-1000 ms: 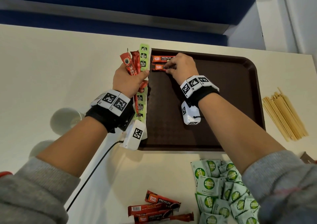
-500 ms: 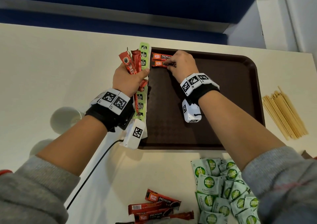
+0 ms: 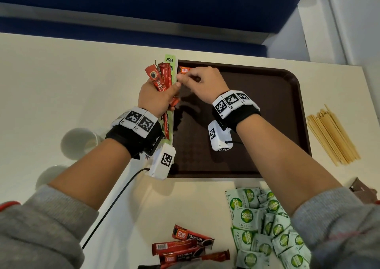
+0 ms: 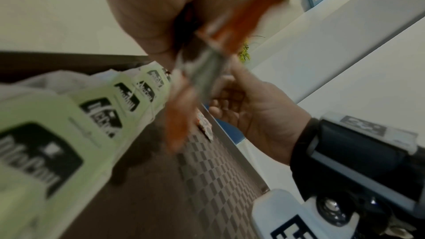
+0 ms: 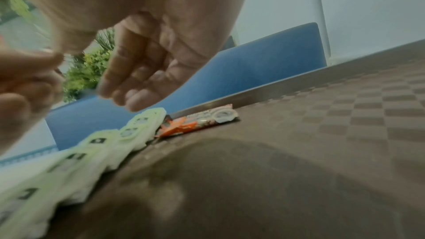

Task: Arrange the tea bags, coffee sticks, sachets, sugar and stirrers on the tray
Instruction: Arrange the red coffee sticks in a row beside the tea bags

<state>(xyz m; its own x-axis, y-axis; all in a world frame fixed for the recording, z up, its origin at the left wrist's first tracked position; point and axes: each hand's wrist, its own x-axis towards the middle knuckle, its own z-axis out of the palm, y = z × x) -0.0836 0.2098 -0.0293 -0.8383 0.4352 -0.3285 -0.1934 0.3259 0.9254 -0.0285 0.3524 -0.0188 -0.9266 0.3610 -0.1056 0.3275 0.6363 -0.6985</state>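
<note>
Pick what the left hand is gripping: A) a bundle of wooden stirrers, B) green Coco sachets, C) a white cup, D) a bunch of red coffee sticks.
D: in the head view the left hand is curled round several red coffee sticks at the tray's left edge.

A red coffee stick (image 3: 158,81) in the left hand (image 3: 157,100) shows the letters "AFE" and "SIC". Far left on the tray (image 3: 267,124), an orange stick (image 3: 183,70) reads "Great Taste". Near, on the table (image 3: 61,83), a red stick (image 3: 193,237) reads "Great Taste PREMIUM", and another (image 3: 181,256) below it shows "PREMIUM" again, with smaller print too blurred to read. The green sachets (image 3: 265,231) near right carry "COCO" in a round badge, and one (image 3: 246,217) reads "COCO NATURA" with "Coco Sug..." beneath. The green strip (image 4: 103,112) has black logos, unreadable.
</note>
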